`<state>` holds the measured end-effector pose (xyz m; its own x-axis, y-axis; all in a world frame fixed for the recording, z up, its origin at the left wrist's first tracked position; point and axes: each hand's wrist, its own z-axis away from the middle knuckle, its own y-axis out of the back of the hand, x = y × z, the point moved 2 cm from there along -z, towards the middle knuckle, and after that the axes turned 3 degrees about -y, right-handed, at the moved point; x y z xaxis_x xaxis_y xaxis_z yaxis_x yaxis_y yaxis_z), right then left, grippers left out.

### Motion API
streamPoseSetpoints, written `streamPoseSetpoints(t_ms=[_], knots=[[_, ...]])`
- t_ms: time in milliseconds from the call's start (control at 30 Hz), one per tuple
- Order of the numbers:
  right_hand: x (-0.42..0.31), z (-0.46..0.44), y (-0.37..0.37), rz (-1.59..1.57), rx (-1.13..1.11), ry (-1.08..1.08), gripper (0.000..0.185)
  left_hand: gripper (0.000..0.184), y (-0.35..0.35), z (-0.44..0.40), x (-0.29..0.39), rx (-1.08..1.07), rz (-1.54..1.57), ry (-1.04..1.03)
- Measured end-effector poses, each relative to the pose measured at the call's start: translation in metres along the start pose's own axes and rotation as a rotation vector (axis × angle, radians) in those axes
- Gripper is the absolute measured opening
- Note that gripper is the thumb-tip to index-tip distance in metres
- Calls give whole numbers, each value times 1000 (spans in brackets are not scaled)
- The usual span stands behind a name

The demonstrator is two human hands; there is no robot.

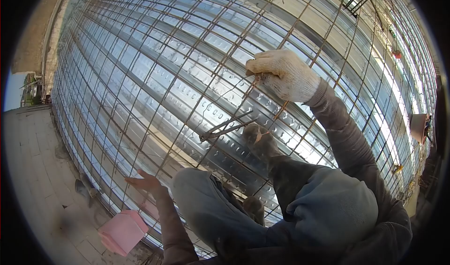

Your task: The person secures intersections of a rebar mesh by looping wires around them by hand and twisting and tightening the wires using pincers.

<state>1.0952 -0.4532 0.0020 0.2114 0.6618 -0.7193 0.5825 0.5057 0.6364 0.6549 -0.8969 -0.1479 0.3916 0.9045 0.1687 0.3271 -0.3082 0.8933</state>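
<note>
While your white-knit-gloved right hand (284, 75) curls over rusty steel-bar mesh (215, 74), can't tell what's gripped, your bare left hand (147, 183) splays wide, empty, probably for balance.

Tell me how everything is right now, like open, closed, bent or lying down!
Left hand: bare, open, fingers out.
Right hand: gloved, fingers curled; can't tell what's inside.
Two-handled tool: lying down, handles apart.
Wire mesh: spread above the metal sheets.
Right leg: bent.
Pink container: can't tell if open.
</note>
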Motion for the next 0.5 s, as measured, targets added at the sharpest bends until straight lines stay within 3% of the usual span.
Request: streamPoseSetpoints(t_ms=[33, 100, 167, 200, 267, 333, 367, 433, 500], knots=[[0, 2, 0, -48, 106, 26, 22, 79, 14, 8, 35, 142, 248, -353], [-10, 2, 5, -6, 52, 13, 21, 81, 23, 18, 85, -170, 436, -596], [-22, -1, 18, 37, 1, 2, 21, 79, -5, 23, 97, -508, 409, -814], [-29, -3, 28, 179, 50, 51, 21, 79, -16, 25, 95, -497, 411, -812], [-35, -4, 56, 459, 273, 204, 24, 73, -48, 34, 87, -858, -42, -838], [-30, 10, 105, 467, 574, 85, 23, 70, -59, 31, 72, -875, -140, -802], [2, 29, 130, 206, 817, 58, 23, 68, -62, 31, 62, -906, -240, -772], [-1, 55, 194, 259, 1150, 33, 22, 70, -56, 32, 59, -881, -265, -857], [15, 93, 246, 24, 1167, 43, 25, 71, -49, 31, 54, -846, -416, -739]])
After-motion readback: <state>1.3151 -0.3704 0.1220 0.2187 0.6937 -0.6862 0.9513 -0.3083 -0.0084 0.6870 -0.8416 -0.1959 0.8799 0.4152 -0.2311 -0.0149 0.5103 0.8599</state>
